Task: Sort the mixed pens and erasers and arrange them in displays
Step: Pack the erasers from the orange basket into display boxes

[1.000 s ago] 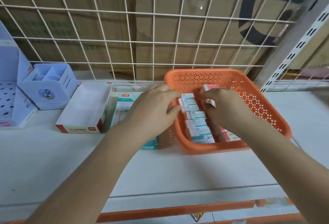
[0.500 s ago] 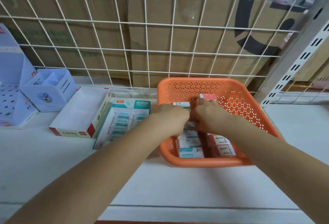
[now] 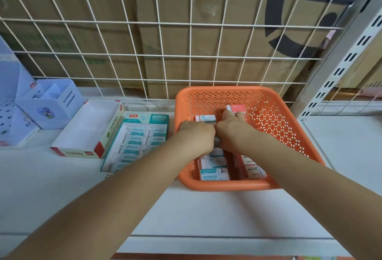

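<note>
We saw the left hand point(image 3: 198, 138) curled round a teal eraser point(image 3: 206, 118) in the orange basket point(image 3: 227, 186). Right hand point(image 3: 234, 128) touched a pink eraser point(image 3: 236, 108); grip we couldn't tell.

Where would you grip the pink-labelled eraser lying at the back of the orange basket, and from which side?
Pinch the pink-labelled eraser across its two long sides, coming down from above. It is a small flat block lying label-up on the floor of the orange basket, nothing stacked on it; the basket's walls make a level sideways reach awkward.
</note>
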